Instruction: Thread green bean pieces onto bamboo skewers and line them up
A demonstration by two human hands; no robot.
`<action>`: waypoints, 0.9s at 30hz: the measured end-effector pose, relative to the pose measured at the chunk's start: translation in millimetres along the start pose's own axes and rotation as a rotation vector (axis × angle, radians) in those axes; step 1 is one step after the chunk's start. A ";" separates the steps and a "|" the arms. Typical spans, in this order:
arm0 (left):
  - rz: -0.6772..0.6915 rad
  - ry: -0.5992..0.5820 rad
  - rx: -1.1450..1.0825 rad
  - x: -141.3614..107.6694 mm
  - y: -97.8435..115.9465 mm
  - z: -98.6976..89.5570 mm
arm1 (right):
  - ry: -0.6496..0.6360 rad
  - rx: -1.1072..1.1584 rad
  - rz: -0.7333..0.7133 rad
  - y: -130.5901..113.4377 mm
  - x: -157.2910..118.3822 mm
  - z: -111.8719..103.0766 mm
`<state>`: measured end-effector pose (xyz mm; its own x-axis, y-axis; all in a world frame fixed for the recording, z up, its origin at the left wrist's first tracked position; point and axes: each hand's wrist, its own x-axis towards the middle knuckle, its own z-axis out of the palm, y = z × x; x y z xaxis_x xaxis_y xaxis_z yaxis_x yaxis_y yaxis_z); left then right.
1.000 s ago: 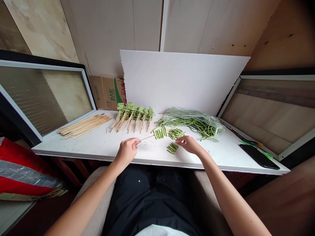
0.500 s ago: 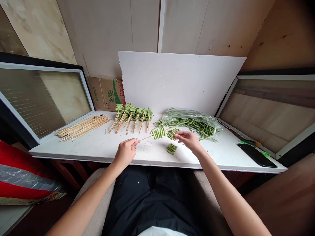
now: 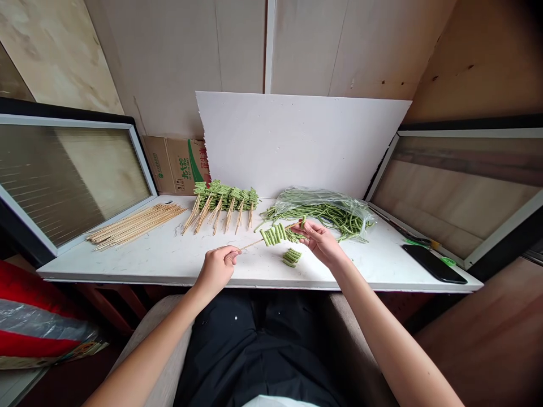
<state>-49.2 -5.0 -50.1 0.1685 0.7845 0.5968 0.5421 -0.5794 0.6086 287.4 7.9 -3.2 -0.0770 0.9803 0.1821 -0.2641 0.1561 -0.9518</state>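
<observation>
Pinching a skinny wooden skewer [image 3: 253,244] over the smooth white counter [image 3: 153,264] with fingers of the left hand [image 3: 218,268], stubby green bean pieces [image 3: 274,234] threaded crosswise. Right hand [image 3: 319,242] has fingers pinching another short bean bit [image 3: 302,221] near the tip.

This looks like a cramped food-preparation corner; whether it belongs to a home or a small shop cannot be told. Rows of skewered green beans [image 3: 227,198], a pile of bare sticks [image 3: 136,225] and a clear bag of long beans [image 3: 324,202] share a plain white desk [image 3: 136,263]. A printed cardboard box [image 3: 176,164], panelled walls [image 3: 169,62] and a soft grey seat [image 3: 173,362] suggest a makeshift nook rather than a fitted kitchen.
</observation>
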 end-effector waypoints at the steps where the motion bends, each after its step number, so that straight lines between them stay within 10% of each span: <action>1: -0.006 -0.003 0.002 -0.2 0.0 0.0 | 0.007 0.007 0.000 0.5 0.1 0.1; 27: 0.069 0.051 0.073 4.4 -0.3 -6.9 | 0.101 0.033 0.009 2.0 2.2 -2.4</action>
<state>-54.3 -2.9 -44.1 0.1665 0.7296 0.6633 0.5892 -0.6130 0.5263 289.0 10.6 -5.3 0.0174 0.9891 0.1462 -0.2959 0.1448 -0.9442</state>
